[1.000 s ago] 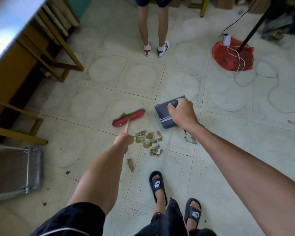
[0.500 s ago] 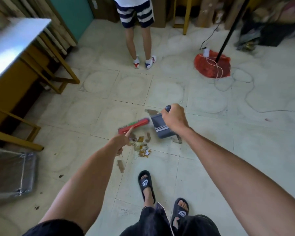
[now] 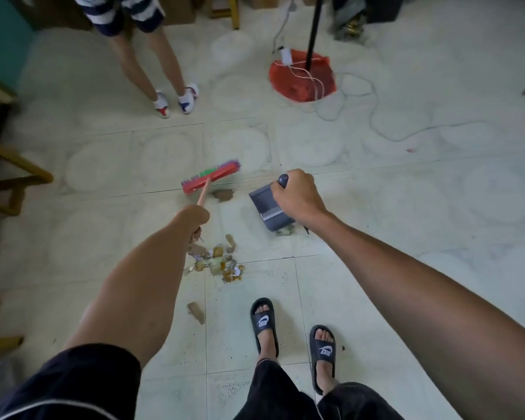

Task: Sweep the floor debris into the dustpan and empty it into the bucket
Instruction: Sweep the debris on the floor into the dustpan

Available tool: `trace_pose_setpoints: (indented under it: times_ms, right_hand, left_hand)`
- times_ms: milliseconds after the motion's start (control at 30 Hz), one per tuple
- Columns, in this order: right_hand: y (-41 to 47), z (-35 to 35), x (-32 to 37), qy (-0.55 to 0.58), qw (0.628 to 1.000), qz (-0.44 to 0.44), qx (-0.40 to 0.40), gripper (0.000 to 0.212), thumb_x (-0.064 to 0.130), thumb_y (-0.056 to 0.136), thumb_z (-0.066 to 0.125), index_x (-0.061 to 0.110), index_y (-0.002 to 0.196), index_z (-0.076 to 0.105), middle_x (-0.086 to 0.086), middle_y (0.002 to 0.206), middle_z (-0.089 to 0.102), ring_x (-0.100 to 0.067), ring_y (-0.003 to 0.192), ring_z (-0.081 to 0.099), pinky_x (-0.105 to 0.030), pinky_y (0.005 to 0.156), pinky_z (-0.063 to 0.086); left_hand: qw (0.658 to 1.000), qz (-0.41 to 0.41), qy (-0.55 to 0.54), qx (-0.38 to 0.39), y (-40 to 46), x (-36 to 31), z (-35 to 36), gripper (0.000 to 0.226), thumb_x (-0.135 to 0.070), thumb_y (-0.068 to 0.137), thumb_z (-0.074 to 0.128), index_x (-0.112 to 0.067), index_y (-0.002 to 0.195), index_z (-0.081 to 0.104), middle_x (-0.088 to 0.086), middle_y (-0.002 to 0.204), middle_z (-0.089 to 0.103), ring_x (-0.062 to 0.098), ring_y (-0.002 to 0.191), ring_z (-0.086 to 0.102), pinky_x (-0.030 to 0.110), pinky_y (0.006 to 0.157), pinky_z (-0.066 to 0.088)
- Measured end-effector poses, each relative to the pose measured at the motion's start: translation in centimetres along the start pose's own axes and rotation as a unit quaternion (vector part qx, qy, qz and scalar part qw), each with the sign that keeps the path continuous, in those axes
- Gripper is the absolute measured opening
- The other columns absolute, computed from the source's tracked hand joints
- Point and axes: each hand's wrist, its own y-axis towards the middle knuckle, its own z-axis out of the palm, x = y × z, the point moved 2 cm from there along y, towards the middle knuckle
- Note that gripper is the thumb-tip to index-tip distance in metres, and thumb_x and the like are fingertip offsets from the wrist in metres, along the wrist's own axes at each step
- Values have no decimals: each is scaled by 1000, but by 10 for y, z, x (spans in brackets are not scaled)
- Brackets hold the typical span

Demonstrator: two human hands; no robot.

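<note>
left hand [image 3: 196, 216] grasping broom [image 3: 210, 177] and right hand [image 3: 297, 196] grasping dustpan [image 3: 265, 207], both beyond the debris pile [image 3: 217, 262].

Bystander's legs [image 3: 152, 68], black pole [image 3: 313, 28] on red base [image 3: 288, 78], white cable [image 3: 376, 116], wooden frame [image 3: 15, 177].

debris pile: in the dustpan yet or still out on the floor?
Out. The debris pile lies on the tile, apart from the dustpan held by the right hand; the dustpan's inside cannot be seen.
</note>
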Motion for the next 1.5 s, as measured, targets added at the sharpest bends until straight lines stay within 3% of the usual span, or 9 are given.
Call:
trace_pose_setpoints:
  times_ms: [133,300,367,567,767,1000,1333,1433,1500]
  right_hand:
    - [27,7,0,-10,999,31,-14,46,11,89,55,17,52,28,3,51,34,-14,42,30,-25,43,25]
    - [50,11,-2,-18,997,65,-25,44,11,87,55,16,52,29,1,52,36,-16,43,29,-27,43,25]
    - [53,12,-4,-18,997,76,-29,43,13,88,56,16,53,31,1,53,37,-15,43,30,-26,43,26]
    - [52,4,0,-18,996,83,-35,35,14,87,56,14,56,39,0,54,42,-16,43,37,-24,41,31]
    - [32,-14,-2,-24,997,67,-22,36,16,88,56,15,56,39,0,56,46,-15,44,41,-24,41,28]
    - [-10,-45,-16,-16,998,54,-6,41,10,88,54,16,54,32,0,54,38,-15,44,33,-26,45,25]
    - [-52,-96,-44,-31,997,76,-3,38,9,86,52,17,57,29,0,58,36,-16,46,29,-26,46,24]
    - [-57,-97,-54,-23,995,99,-10,39,11,85,54,17,56,29,1,55,37,-15,43,28,-25,43,25]
    - [-58,-96,-57,-25,994,107,-21,38,13,85,55,17,55,31,1,55,38,-15,42,29,-24,42,25]
  left_hand:
    - [999,-18,30,37,46,-32,0,42,-25,102,38,-3,137,38,4,62,40,13,40,31,10,26,23]
    - [989,-65,112,77,91,-41,20,41,-31,103,37,-8,137,43,6,58,40,10,19,28,14,27,31]
    - [984,-50,155,78,100,-29,31,42,-23,102,43,5,134,41,8,59,44,14,25,34,16,24,34]
    - [980,5,193,55,86,6,42,39,-24,101,47,6,125,49,7,69,55,12,38,45,16,22,31]
    - [983,-19,174,56,46,50,56,41,-23,104,39,7,133,41,8,63,45,16,38,41,14,23,31]
    - [982,-8,178,-68,3,95,71,31,-30,95,50,-5,106,64,5,71,57,20,59,58,29,60,56]
    - [944,124,286,-104,-21,27,85,31,-35,101,47,-10,113,62,-2,66,53,6,44,48,15,28,37]
    - [919,162,350,-84,-16,7,105,32,-32,100,45,-15,124,58,5,93,64,11,63,58,23,51,55]
    - [895,185,399,-72,-9,-1,122,35,-28,97,48,-16,129,56,7,106,65,16,78,62,27,64,56]
